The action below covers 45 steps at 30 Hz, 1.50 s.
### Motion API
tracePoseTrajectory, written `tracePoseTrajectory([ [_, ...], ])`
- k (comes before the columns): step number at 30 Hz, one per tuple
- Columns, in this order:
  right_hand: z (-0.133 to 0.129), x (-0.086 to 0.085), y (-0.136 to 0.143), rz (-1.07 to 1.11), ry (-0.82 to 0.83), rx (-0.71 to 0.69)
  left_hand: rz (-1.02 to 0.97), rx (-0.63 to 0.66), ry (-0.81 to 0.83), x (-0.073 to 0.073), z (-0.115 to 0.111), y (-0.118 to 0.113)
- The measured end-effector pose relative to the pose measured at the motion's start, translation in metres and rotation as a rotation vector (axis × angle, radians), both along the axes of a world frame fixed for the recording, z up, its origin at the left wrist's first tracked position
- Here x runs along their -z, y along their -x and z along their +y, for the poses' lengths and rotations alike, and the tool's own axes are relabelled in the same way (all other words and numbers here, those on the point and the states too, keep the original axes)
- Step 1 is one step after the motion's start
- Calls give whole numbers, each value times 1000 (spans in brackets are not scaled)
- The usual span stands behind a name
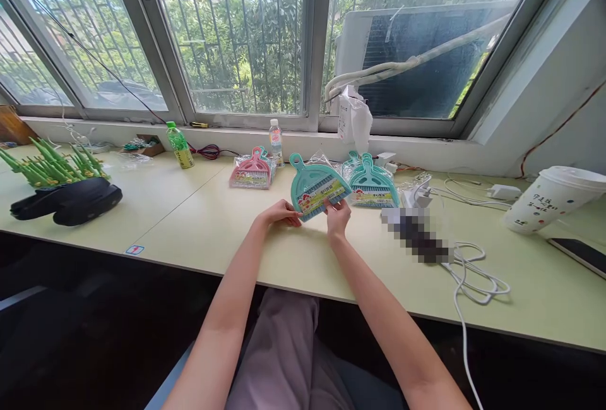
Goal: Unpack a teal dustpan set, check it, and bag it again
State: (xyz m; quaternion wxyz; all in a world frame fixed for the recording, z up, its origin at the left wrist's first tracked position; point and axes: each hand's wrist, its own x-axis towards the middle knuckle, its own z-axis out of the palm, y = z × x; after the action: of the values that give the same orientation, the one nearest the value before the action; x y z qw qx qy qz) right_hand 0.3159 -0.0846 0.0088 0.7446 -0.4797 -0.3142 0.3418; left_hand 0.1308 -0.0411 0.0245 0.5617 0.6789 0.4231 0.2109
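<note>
A teal mini dustpan and brush set (303,177) with a yellow printed label is tilted above the table in front of me. My right hand (338,217) pinches its lower right edge between thumb and fingers. At the lower left corner, my left hand (283,213) is closed with its fingertips on the edge. Behind to the right, more teal dustpan sets (374,182) lie together, partly in clear wrap. To the left behind, pink dustpan sets (252,170) lie in a wrapped pile.
Bottles stand at the back, one green (180,144) and one clear (275,141). At left is a black object (71,198) by green stalks. To the right are white cables (478,277), a blurred-out item (419,233), a large paper cup (549,201) and a phone (580,255).
</note>
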Motion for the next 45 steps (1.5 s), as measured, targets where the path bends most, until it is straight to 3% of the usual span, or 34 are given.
tracePoseTrajectory([
  [4,-2,-4,-1,-24,-28,-13,12,33,-76,1,1,0],
  [9,-1,-6,-7,114,13,-45,-82,104,-77,-5,-3,6],
  [16,3,-2,-11,225,28,-89,-186,78,-92,-7,-3,11],
  [23,7,0,-16,192,75,-152,-308,-83,-105,-7,-2,13],
  [38,2,-3,-14,176,123,-182,-325,-203,-122,2,10,16],
  [40,3,-2,-15,168,128,-174,-307,-263,-120,2,11,14],
  [45,1,1,-12,144,141,-247,-352,-552,-244,5,17,13],
])
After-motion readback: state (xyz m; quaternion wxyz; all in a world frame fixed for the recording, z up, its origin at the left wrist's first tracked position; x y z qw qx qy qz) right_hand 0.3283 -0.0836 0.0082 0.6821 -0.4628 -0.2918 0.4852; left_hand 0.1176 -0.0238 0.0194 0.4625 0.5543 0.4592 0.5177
